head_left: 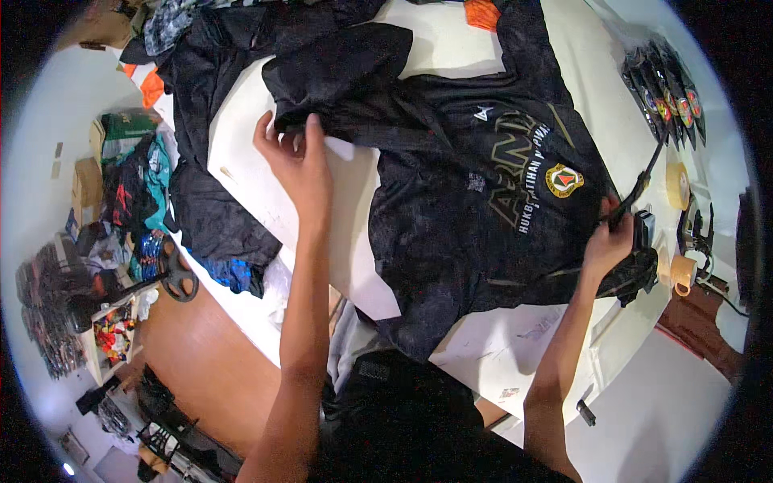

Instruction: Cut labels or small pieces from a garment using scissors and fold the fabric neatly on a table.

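Two hands are laid on a black jersey that is spread across a white surface. The left hand is set at the jersey's left sleeve, where its fingers are pinched on the sleeve's hem, with a sheet of white paper seen beneath the cloth just beside it. The right hand is placed at the jersey's right edge and is closed around the handle of black scissors, whose blades are pointed toward the far side. A round badge and pale lettering are carried on the jersey's chest; the words are left unread.

Near the right hand, a small black box is seen just beside the scissors' handle. Two tape rolls are found further right: a pale one and a tan one. A row of dark patches with coloured emblems is laid out at the far right of the surface. More dark garments are heaped at the far left, hanging over the surface's edge. A black marker is lying near the right forearm. The brown floor is visible at the left, with cluttered shelves beyond it.
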A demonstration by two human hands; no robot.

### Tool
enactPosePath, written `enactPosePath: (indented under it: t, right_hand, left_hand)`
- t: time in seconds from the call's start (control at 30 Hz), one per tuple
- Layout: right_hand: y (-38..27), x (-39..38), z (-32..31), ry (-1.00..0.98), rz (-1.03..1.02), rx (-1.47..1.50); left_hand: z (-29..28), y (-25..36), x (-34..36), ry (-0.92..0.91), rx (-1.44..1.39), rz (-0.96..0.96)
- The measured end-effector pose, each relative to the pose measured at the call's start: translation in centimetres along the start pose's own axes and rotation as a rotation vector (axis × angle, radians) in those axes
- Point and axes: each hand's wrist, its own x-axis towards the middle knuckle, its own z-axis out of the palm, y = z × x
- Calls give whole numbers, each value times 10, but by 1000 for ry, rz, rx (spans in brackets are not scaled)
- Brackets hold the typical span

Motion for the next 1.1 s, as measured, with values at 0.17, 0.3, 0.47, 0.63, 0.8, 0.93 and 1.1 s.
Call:
enactPosePath:
  t: [0.17, 0.3, 0.47, 0.63, 0.8, 0.93, 1.1]
  right_hand:
    - [-139, -8, 81, -438, 229, 322]
    - [-180, -25, 135, -653, 211, 394]
    - [-166, -37, 159, -809, 380, 517]
    - [-194, -31, 137, -625, 707, 747]
    - [-196, -26, 123, -548, 818, 832]
    - [-199, -29, 116, -550, 888, 905]
    - [-195, -29, 114, -579, 881, 938]
  left_hand:
    - [2, 7, -17, 6, 144, 95]
    - [12, 14, -32, -25, 489, 487]
    - [25, 18, -52, -400, 533, 554]
    - [21, 14, -47, -401, 402, 446]
    - [16, 21, -43, -468, 222, 327]
    - [16, 26, -42, -492, 144, 322]
    - [18, 30, -46, -455, 142, 378]
